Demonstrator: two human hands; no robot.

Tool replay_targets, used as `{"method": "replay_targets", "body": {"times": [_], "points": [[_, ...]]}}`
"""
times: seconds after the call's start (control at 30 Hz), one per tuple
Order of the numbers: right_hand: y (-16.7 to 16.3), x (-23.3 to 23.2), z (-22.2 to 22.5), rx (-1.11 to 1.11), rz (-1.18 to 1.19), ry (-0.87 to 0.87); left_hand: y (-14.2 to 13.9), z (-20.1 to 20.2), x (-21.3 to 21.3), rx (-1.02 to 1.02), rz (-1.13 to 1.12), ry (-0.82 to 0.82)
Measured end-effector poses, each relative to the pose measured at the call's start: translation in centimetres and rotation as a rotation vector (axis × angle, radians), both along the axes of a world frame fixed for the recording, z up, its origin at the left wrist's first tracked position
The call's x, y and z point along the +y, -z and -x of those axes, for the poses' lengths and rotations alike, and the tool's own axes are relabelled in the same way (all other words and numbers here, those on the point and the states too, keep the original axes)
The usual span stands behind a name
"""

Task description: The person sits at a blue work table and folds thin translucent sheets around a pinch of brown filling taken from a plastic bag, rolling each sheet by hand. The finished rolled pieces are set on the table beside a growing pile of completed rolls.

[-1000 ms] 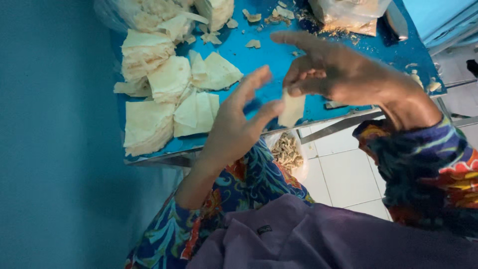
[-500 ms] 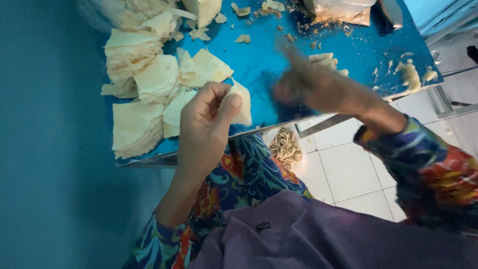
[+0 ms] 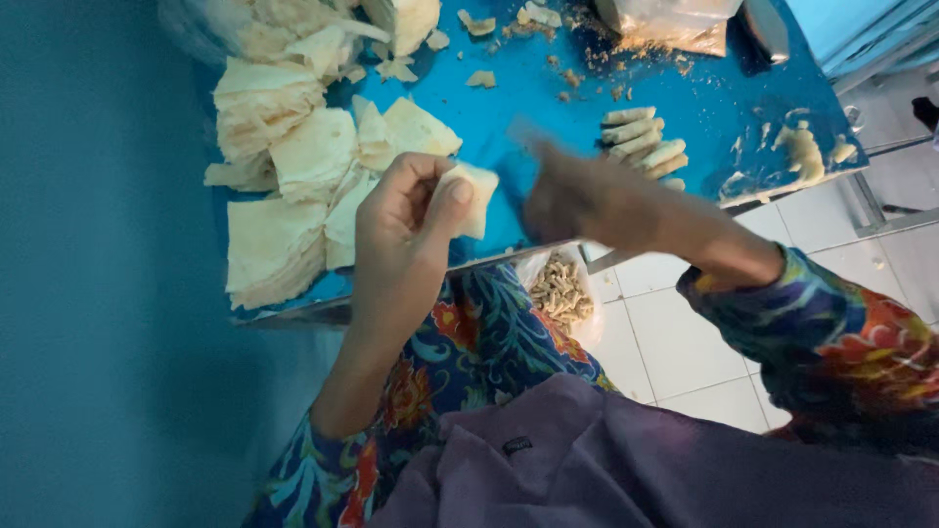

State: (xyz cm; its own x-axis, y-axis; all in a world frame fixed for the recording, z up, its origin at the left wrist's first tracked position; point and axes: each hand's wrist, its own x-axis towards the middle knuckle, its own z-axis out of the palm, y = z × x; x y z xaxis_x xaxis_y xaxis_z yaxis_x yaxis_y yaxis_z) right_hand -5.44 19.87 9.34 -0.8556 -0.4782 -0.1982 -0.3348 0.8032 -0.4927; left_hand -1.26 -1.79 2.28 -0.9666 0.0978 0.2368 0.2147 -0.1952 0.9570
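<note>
Far right on the blue worktop (image 3: 509, 108): a clear plastic bag (image 3: 675, 22), crinkled, with crumbs spilled at its mouth. Far left: another clear bag (image 3: 196, 29) around pale, ragged wrapper scraps. Down the left side: stacked wrapper sheets (image 3: 274, 244), thin, cream-coloured, roughly square and triangular, edges uneven. Right of centre: a small row of finished rolls (image 3: 641, 142), short pale cylinders lying side by side. Further right: smears of pale paste (image 3: 804, 149).

Left hand (image 3: 406, 230) raised near the worktop's near edge, grip closed on a single wrapper piece (image 3: 468, 196), pinched between thumb and fingers, thin, flat, pale. Right hand (image 3: 577, 200) just right of it, blurred; whether grasping or released, cannot tell. Below the worktop edge, between the arms: a thin clear bag of brownish crumbly filling (image 3: 562, 288), over white floor tiles (image 3: 665, 342).
</note>
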Motion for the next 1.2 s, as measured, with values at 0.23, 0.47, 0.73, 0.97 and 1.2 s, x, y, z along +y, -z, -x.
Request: {"method": "replay_targets", "body": {"times": [0.23, 0.47, 0.73, 0.97, 1.2], "points": [[0.9, 1.3, -1.7, -0.055, 0.621, -0.025, 0.9, 0.6, 2.4, -0.001, -0.101, 0.083], [1.4, 2.0, -1.7, -0.034, 0.651, 0.132, 0.8, 1.2, 3.9, 0.032, 0.082, -0.040], [2.9, 4.3, -2.3, 0.511, 0.273, 0.006, 1.7, 0.0, 2.6, 0.370, 0.855, -0.288], [6.0, 13.9, -5.4, 0.791, 0.012, 0.285, 4.3, -1.2, 1.1, 0.770, 1.120, -0.191], [8.2, 22.4, -7.5, 0.911, -0.504, 0.477, 5.7, -0.7, 0.9, 0.868, 1.137, -0.155]]}}
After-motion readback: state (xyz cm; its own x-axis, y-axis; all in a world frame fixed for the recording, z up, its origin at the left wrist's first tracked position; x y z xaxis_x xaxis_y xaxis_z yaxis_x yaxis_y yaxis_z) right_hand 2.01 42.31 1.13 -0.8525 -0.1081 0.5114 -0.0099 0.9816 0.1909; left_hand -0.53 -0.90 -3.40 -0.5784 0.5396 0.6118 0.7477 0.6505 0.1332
